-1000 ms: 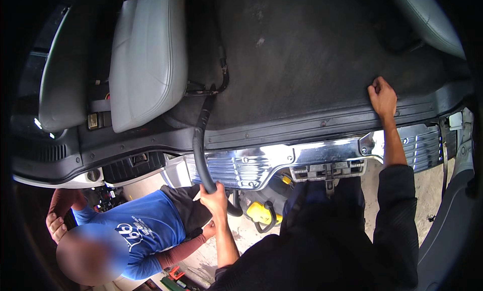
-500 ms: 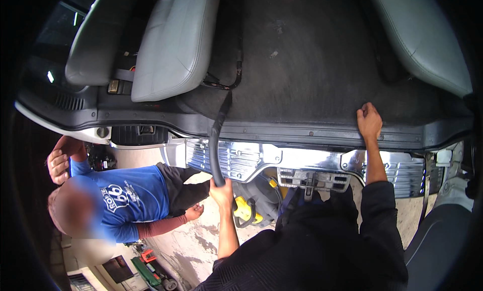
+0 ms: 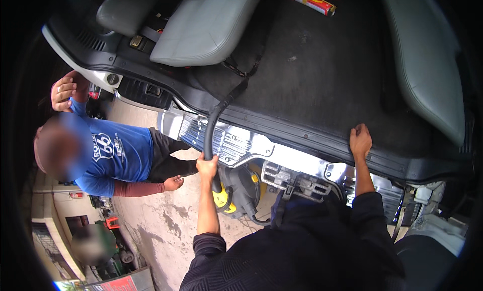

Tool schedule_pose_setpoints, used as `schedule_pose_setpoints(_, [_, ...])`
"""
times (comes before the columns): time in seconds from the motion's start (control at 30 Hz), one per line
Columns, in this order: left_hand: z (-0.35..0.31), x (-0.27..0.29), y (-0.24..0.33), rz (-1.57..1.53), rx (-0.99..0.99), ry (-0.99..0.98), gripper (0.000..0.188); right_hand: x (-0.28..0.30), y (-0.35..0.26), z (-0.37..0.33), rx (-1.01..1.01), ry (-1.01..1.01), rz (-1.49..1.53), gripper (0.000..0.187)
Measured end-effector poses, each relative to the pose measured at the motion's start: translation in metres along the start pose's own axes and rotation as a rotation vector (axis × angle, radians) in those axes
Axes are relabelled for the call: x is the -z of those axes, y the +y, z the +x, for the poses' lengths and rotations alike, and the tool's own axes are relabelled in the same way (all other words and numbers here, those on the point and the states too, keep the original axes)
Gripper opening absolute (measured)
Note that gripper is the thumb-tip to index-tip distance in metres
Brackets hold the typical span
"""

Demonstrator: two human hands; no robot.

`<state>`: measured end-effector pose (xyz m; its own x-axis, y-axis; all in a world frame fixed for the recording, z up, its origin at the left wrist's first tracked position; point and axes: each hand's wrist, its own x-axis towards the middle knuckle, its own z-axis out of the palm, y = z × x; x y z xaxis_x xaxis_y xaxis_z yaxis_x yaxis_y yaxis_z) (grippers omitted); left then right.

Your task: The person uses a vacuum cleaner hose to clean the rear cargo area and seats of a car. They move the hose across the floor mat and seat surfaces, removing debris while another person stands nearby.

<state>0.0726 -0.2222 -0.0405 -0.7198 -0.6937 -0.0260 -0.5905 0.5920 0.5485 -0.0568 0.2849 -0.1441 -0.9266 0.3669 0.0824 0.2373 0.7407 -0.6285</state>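
My left hand (image 3: 207, 168) is wrapped around the black hose of a vacuum cleaner (image 3: 212, 132). The hose bends over the door sill, and its flat dark nozzle (image 3: 235, 92) points into the vehicle, beside the base of a grey seat (image 3: 206, 29). My right hand (image 3: 360, 140) rests with curled fingers at the edge of the dark floor carpet (image 3: 312, 74), just inside the sill (image 3: 302, 135); I see nothing in it. Below the shiny metal side step (image 3: 297, 155) stands the black and yellow vacuum cleaner body (image 3: 240, 188), partly behind my left arm.
Another grey seat (image 3: 427, 59) stands at the right. A red and yellow spray can (image 3: 313, 3) lies on the carpet at the far side. On the left stands a person in a blue shirt (image 3: 118, 152), one hand raised near the vehicle. A grey step plate (image 3: 294, 180) juts out before me.
The view has tilted and shifted, so more of the spray can and a red thing beside it show. My left hand still grips the hose, and the right hand stays by the sill.
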Motion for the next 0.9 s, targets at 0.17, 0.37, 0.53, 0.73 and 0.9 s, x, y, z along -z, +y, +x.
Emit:
schedule_pose_setpoints(0.17, [0.069, 0.005, 0.008, -0.009, -0.087, -0.039, 0.041, -0.004, -0.003, 0.002, 0.005, 0.007, -0.075, 0.015])
schedule_pose_setpoints(0.37, [0.094, -0.048, 0.052, -0.116, 0.005, -0.06, 0.049, -0.005, 0.005, -0.003, 0.076, 0.014, -0.03, 0.013])
schedule_pose_setpoints(0.53, [0.044, -0.043, 0.053, -0.052, 0.003, 0.069, 0.041, -0.006, 0.004, 0.0, 0.001, -0.03, -0.031, 0.015])
schedule_pose_setpoints(0.73, [0.073, -0.083, 0.093, -0.027, -0.068, 0.166, 0.049, -0.008, -0.007, 0.004, -0.002, 0.03, -0.162, 0.016])
schedule_pose_setpoints(0.9, [0.102, -0.073, 0.119, -0.077, -0.003, 0.052, 0.051, -0.009, 0.003, 0.0, -0.025, 0.014, -0.045, 0.016])
